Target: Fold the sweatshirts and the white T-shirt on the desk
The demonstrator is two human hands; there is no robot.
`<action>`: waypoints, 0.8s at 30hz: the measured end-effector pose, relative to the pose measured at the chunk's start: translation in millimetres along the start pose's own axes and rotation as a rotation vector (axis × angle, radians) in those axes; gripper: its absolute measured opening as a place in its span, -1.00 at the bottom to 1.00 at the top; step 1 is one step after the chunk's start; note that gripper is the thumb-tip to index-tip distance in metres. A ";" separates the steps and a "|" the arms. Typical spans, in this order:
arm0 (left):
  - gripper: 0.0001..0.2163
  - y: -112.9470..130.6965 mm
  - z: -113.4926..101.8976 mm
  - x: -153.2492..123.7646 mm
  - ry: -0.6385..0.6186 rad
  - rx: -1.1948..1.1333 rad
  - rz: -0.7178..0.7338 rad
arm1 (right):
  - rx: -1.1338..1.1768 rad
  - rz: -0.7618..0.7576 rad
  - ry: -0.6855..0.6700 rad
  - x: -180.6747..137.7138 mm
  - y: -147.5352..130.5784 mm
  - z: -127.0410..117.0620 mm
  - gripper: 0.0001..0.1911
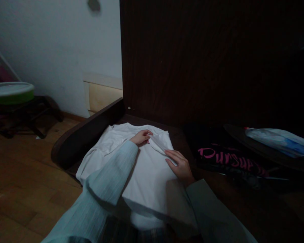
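A white shirt [152, 172] lies spread over a dark wooden seat, partly folded, with its near edge hanging toward me. My left hand [142, 137] is closed on a raised fold of the cloth near the far end, thumb and fingers pinching it. Lower and to the right, my right hand [179, 165] grips the same fold between thumb and fingers. Between the two hands the fold stands up as a slanting ridge. Loose wrinkles and a sleeve-like part of the shirt lie left of my left forearm.
The dark wooden armrest [86, 130] bounds the left side, and a tall dark panel [192, 60] rises behind. At right lie a black cloth bearing pink letters [228, 160] and a white-and-blue plastic package [278, 140]. A green tub [12, 96] rests on a stool.
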State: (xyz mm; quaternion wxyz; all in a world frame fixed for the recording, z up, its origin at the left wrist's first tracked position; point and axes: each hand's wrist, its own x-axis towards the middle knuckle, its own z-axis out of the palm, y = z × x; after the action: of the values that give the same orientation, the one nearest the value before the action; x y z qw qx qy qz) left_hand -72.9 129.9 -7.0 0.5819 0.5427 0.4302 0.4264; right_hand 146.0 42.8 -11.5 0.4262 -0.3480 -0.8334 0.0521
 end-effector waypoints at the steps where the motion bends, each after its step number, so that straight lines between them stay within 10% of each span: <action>1: -0.78 0.8 0.0 0.0 0.002 0.000 0.002 | -0.001 0.004 0.012 0.1 0.0 0.1 -0.77; 17: -0.74 7.3 -3.3 -3.4 0.076 0.388 0.088 | 0.098 0.023 -0.027 3.1 -13.5 -6.5 -0.78; 24: -0.70 7.6 -4.5 -4.9 0.208 0.598 0.139 | 0.047 0.267 0.219 3.3 -5.7 -7.5 -0.80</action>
State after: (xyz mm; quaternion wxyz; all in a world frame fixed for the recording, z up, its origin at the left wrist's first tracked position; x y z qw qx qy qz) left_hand -78.8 126.7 0.5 0.3192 0.6713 0.5555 0.3728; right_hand 147.3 39.0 -2.4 0.5118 -0.4490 -0.7270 0.0894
